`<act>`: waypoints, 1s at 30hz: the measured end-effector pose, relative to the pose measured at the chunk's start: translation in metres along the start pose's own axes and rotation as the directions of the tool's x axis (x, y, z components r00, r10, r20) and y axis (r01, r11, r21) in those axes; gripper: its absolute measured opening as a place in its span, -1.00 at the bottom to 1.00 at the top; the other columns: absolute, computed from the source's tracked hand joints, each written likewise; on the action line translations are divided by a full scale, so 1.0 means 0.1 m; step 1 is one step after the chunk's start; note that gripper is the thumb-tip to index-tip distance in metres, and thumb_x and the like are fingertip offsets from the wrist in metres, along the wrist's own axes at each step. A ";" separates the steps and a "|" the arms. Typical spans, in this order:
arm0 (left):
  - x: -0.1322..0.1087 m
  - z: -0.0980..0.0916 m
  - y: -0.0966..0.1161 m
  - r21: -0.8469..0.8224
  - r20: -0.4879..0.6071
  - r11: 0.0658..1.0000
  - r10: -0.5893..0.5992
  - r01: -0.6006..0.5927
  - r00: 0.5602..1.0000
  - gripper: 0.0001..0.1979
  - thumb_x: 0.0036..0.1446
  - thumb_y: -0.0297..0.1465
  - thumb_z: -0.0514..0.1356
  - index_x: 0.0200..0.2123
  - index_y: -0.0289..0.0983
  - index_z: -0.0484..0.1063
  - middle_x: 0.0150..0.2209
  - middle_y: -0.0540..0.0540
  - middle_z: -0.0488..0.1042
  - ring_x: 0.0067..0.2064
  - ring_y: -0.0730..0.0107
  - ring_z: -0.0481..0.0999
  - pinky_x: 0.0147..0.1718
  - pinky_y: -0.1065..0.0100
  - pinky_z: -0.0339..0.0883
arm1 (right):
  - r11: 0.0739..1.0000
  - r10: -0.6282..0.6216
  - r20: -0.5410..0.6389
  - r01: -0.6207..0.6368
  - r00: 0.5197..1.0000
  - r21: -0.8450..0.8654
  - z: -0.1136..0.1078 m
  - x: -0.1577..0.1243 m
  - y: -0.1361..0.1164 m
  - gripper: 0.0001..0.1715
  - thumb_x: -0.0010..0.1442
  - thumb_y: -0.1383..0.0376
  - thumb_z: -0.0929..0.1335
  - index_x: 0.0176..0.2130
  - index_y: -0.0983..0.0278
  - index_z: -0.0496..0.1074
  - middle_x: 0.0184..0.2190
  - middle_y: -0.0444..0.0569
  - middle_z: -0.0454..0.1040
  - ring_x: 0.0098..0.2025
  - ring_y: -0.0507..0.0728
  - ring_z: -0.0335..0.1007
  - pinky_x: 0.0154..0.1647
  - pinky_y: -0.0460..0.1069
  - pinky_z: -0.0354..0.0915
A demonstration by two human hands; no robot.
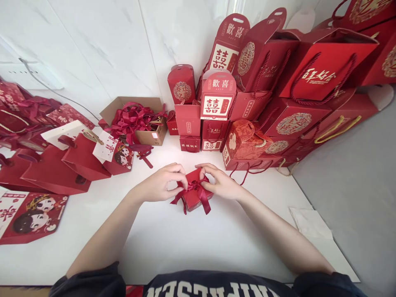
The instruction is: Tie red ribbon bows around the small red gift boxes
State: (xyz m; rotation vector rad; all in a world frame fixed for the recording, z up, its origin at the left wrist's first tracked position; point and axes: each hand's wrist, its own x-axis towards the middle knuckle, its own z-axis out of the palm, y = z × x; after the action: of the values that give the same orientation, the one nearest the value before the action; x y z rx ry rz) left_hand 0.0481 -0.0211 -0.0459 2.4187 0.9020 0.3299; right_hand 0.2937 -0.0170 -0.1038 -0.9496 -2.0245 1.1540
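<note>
A small red gift box [194,201] sits on the white table in front of me, with a dark red satin ribbon [203,197] tied in a bow on top. From the left, my left hand [168,181] pinches the bow's left loop between thumb and fingers. On the other side, my right hand [218,181] closes thumb and fingertips on the right loop. The ribbon's two tails hang down over the front of the box. Part of the box top is hidden behind the bow and my fingers.
A cardboard box [154,136] full of loose red ribbons stands against the tiled wall. Stacked red gift boxes [216,103] fill the back right. More red boxes [58,169] stand at left. A white packet [311,222] lies near the right edge of the white table [161,243].
</note>
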 end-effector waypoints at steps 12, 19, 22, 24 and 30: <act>-0.07 -0.08 -0.02 0.129 -0.052 0.992 -0.001 0.008 0.999 -0.75 0.22 -0.45 0.10 -0.17 -0.13 0.57 -0.30 -0.06 0.38 -0.25 0.39 0.38 -0.25 0.39 0.27 | 0.986 -0.138 -0.078 0.130 0.987 -0.104 -0.04 -0.03 -0.11 -0.81 0.14 0.50 0.29 -0.31 0.21 0.30 -0.25 -0.10 0.47 -0.17 0.12 0.38 -0.04 0.05 0.24; 0.01 0.03 0.06 0.087 -0.076 0.989 -0.115 0.122 0.990 -0.79 0.13 -0.36 0.21 -0.13 -0.19 0.38 -0.22 -0.03 0.41 -0.19 0.35 0.41 -0.19 0.35 0.27 | 0.991 -0.126 -0.052 0.123 0.991 -0.058 -0.08 -0.04 -0.13 -0.77 0.17 0.49 0.27 -0.19 0.21 0.34 -0.27 -0.12 0.45 -0.24 0.06 0.37 -0.17 -0.03 0.27; 0.02 0.05 0.06 0.070 -0.046 0.992 -0.100 0.103 0.994 -0.93 0.16 -0.38 0.18 -0.25 -0.21 0.37 -0.25 -0.01 0.41 -0.20 0.36 0.41 -0.19 0.36 0.26 | 0.990 -0.112 -0.031 0.109 0.993 -0.085 -0.10 -0.05 -0.12 -0.71 0.15 0.50 0.28 -0.15 0.22 0.37 -0.23 -0.10 0.46 -0.22 0.07 0.36 -0.13 -0.02 0.27; 0.02 0.05 0.05 0.070 -0.055 0.991 -0.108 0.112 0.993 -0.93 0.17 -0.36 0.17 -0.34 -0.22 0.34 -0.28 0.00 0.41 -0.22 0.37 0.40 -0.21 0.36 0.25 | 0.991 -0.091 -0.004 0.090 0.996 -0.104 -0.11 -0.05 -0.12 -0.74 0.15 0.48 0.29 -0.16 0.22 0.39 -0.24 -0.10 0.46 -0.25 0.07 0.34 -0.15 -0.02 0.28; 0.01 0.06 0.01 0.083 -0.055 0.977 -0.193 0.197 0.980 -0.81 0.12 -0.24 0.23 -0.29 -0.21 0.35 -0.27 0.01 0.39 -0.25 0.37 0.39 -0.26 0.36 0.25 | 0.998 -0.033 0.052 0.035 0.998 -0.048 -0.11 -0.05 -0.13 -0.87 0.22 0.29 0.35 -0.18 0.22 0.43 -0.26 -0.11 0.49 -0.27 0.07 0.36 -0.20 -0.03 0.28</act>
State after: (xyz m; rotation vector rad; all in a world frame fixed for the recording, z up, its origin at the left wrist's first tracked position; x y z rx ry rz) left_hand 0.0519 -0.0232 -0.0500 2.3850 1.1871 0.2788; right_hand 0.3017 -0.0212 -0.0880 -0.9142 -2.1102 1.1260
